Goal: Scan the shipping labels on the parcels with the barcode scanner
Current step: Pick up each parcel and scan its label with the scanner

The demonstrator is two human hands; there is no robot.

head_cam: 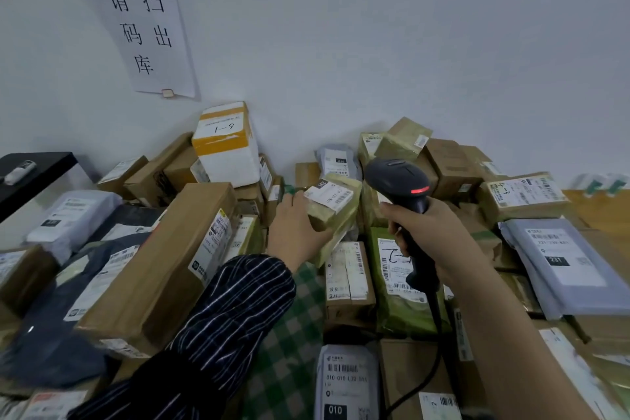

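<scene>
My left hand (pixel 295 232) grips a small tan parcel (pixel 335 215) wrapped in yellowish tape, held tilted above the pile. Its white shipping label (pixel 329 196) faces up and toward the right. My right hand (pixel 429 235) is closed around the handle of a black barcode scanner (pixel 400 181). The scanner's head sits just right of the parcel, and a red light glows on it. Its black cable (pixel 436 344) trails down toward me. Many other labelled parcels lie all around both hands.
Cardboard boxes and grey mailer bags (pixel 559 262) are heaped against a white wall. A white foam box marked 6-1 (pixel 225 143) stands at the back. A long brown box (pixel 163 266) lies left. A green checked cloth (pixel 289 334) shows between parcels. A black table (pixel 37 170) is far left.
</scene>
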